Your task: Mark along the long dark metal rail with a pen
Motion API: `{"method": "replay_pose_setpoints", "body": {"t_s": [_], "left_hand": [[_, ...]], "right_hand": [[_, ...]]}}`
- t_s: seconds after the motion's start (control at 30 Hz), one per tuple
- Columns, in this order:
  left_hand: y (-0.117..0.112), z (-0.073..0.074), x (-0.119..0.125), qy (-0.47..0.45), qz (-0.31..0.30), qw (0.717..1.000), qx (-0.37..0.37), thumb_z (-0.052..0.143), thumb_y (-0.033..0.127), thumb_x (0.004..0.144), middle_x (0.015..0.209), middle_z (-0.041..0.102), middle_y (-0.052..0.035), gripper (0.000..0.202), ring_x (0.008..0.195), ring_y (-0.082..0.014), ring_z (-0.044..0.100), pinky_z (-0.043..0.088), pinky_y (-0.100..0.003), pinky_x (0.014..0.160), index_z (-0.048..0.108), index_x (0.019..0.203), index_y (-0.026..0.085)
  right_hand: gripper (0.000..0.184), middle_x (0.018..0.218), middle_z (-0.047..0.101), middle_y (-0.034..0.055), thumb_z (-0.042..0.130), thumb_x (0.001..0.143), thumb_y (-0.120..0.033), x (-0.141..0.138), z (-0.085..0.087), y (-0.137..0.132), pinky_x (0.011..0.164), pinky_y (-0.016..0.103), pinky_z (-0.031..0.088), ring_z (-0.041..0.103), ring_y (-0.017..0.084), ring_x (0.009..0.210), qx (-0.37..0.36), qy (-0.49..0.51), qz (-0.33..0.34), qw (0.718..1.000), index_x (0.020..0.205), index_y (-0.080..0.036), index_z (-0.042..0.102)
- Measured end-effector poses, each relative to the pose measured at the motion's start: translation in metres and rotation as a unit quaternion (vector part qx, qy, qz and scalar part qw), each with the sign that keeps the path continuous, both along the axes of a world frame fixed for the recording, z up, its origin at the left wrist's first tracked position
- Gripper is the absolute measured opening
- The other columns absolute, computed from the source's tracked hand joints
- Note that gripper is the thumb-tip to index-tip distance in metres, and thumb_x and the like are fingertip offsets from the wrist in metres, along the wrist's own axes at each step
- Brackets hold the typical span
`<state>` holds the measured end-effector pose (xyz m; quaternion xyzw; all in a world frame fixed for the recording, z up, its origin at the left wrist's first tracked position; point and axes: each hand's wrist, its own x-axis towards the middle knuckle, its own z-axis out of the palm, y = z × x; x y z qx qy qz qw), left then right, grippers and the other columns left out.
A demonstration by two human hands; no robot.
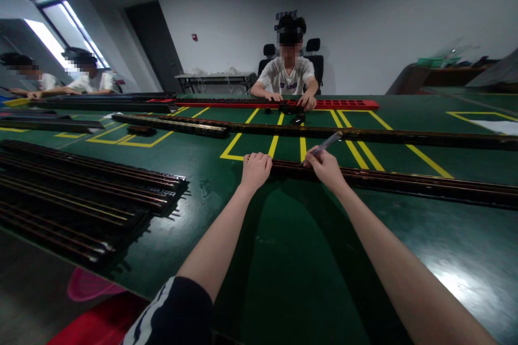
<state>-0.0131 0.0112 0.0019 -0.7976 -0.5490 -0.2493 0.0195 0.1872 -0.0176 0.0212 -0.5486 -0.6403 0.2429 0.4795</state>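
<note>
My left hand is curled closed on the left end of a long dark rail that lies across the green table. My right hand rests on the same rail a little to the right, its fingers pinched round a slim pen-like tool that points up and to the right. Both arms reach forward from the bottom of the view.
A stack of several dark rails lies at the left. More long rails cross the table farther back. A person in a white shirt sits opposite, hands on a red rail. Two other people sit at far left.
</note>
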Motion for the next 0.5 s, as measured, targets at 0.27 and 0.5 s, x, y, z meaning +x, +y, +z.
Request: {"method": "replay_pose_setpoints", "body": {"t_s": [0.27, 0.5], "left_hand": [[-0.0011, 0.0006, 0.0002, -0.001, 0.002, 1.000, 0.000, 0.025, 0.031, 0.096, 0.107, 0.068, -0.0053, 0.040, 0.103, -0.0193, 0.058, 0.035, -0.044, 0.102, 0.064, 0.099, 0.021], [-0.0002, 0.0000, 0.0000, 0.000, 0.003, 1.000, 0.001, 0.024, 0.031, 0.096, 0.107, 0.068, -0.0049, 0.041, 0.104, -0.0189, 0.058, 0.035, -0.043, 0.102, 0.064, 0.099, 0.021]], "right_hand": [[0.014, 0.074, 0.066, 0.0052, 0.054, 0.086, -0.030, -0.0002, -0.0006, -0.0008, 0.076, 0.039, 0.053, 0.066, 0.020, 0.073, -0.002, 0.014, 0.001, 1.000, 0.078, -0.019, 0.054], [0.013, 0.073, 0.067, 0.0048, 0.052, 0.086, -0.030, 0.0016, -0.0029, 0.0015, 0.074, 0.037, 0.054, 0.066, 0.019, 0.072, 0.014, -0.001, 0.006, 1.000, 0.079, -0.019, 0.055]]}}
